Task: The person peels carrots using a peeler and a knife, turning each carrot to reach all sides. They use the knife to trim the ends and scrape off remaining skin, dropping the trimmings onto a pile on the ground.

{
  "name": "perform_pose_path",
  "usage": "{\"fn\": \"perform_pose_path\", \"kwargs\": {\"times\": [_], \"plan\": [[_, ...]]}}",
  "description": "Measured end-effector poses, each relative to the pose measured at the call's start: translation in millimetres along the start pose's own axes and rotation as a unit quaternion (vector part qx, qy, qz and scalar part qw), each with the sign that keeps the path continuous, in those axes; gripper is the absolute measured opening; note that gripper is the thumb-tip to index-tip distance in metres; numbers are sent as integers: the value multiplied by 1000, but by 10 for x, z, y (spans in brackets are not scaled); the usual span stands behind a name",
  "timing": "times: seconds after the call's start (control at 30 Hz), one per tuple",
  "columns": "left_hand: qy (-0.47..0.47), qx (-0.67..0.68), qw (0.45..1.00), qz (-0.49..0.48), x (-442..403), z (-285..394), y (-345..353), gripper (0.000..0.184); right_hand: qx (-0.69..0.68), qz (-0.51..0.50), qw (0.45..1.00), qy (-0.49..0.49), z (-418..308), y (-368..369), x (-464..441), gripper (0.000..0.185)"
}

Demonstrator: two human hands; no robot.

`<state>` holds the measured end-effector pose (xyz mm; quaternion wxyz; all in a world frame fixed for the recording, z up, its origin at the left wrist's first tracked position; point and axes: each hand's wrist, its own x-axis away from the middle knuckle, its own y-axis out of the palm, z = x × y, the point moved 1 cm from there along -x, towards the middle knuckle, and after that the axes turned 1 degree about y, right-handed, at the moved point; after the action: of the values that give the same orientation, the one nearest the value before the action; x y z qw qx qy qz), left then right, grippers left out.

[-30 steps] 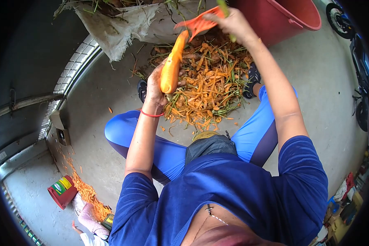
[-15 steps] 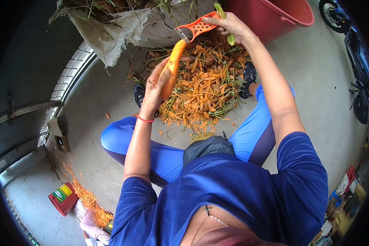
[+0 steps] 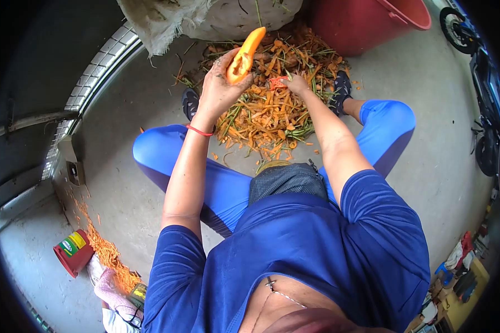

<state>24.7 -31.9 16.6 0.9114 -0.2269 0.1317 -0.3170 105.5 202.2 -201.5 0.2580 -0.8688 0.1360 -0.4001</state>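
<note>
In my left hand [image 3: 218,91] is a peeled bright orange carrot [image 3: 252,45], its narrow end pointing up and away. A rough hollow shows in its thick end, facing me. My right hand [image 3: 297,84] is down at the heap of orange peelings and green stalks [image 3: 272,119], its fingers closed on an orange peeler [image 3: 278,82] with holes in its body. The peeler's blade end is hard to make out against the peelings. Unpeeled carrots lie partly buried at the far side of the heap.
A large red bucket [image 3: 366,28] stands beyond my right hand, and a whitish sack [image 3: 250,19] beyond my left. Farther off are a motorcycle [image 3: 486,100] at right and a small red bucket [image 3: 75,252] beside a pile of peeled carrots [image 3: 108,252] at lower left.
My right hand has dropped with the peeler from the carrot's tip to the peelings heap. My left hand has raised the carrot and turned its hollowed end toward me.
</note>
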Motion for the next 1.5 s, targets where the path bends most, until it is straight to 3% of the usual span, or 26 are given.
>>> {"fn": "perform_pose_path", "kwargs": {"times": [0.1, 0.17, 0.27, 0.37, 0.53, 0.63, 0.67, 0.7, 0.77, 0.83, 0.9, 1.0, 1.1, 1.3, 1.4, 1.43, 1.5], "plan": [[60, -64, 996, 1, 120, 247, -90, 56, -165, 136, 976, -34, -213, -139, 326, 43], [90, -91, 992, -6, 180, 419, -182, 55, -228, 110, 962, -105, -704, -517, 1085, 42], [116, -62, 991, 2, 308, 520, -213, 53, -212, 170, 924, -269, -945, -821, 1736, 41], [117, -50, 992, -14, 451, 550, -136, 53, -157, 161, 925, -307, -940, -891, 2071, 37], [92, -38, 994, -47, 590, 564, 27, 56, -108, 146, 939, -291, -886, -873, 2248, 29], [79, -15, 995, -62, 677, 562, 44, 57, -78, 153, 934, -313, -698, -703, 1909, 33], [76, 47, 995, -54, 688, 589, 42, 56, -45, 107, 958, -261, -749, -688, 2018, 38], [73, 110, 990, -49, 694, 643, 66, 56, 15, 99, 943, -319, -531, -477, 1665, 42], [68, 237, 968, -44, 701, 740, 133, 56, 54, 101, 966, -232, -368, -339, 1504, 45], [26, 318, 948, 10, 613, 611, 206, 57, -51, 84, 976, -193, -354, -468, 1472, 45], [-24, 289, 957, 25, 627, 413, 215, 58, -61, 155, 959, -231, -563, -641, 1792, 39], [49, 174, 983, 31, 636, 135, 300, 60, -70, 165, 938, -298, -637, -755, 1915, 32], [177, -66, 981, 40, 649, 365, 198, 62, -115, 172, 916, -343, -793, -925, 2215, 27], [175, -34, 982, 66, 662, 433, 205, 61, -80, 159, 912, -370, -808, -984, 2242, 21], [162, -38, 985, 43, 663, 426, 193, 60, -61, 146, 927, -341, -802, -921, 2170, 25], [157, -41, 986, 30, 668, 425, 196, 59, 25, 110, 948, -298, -745, -896, 2005, 27], [48, 245, 968, 12, 772, 368, 317, 56, 186, 27, 963, -196, -436, -758, 1529, 33]]}}
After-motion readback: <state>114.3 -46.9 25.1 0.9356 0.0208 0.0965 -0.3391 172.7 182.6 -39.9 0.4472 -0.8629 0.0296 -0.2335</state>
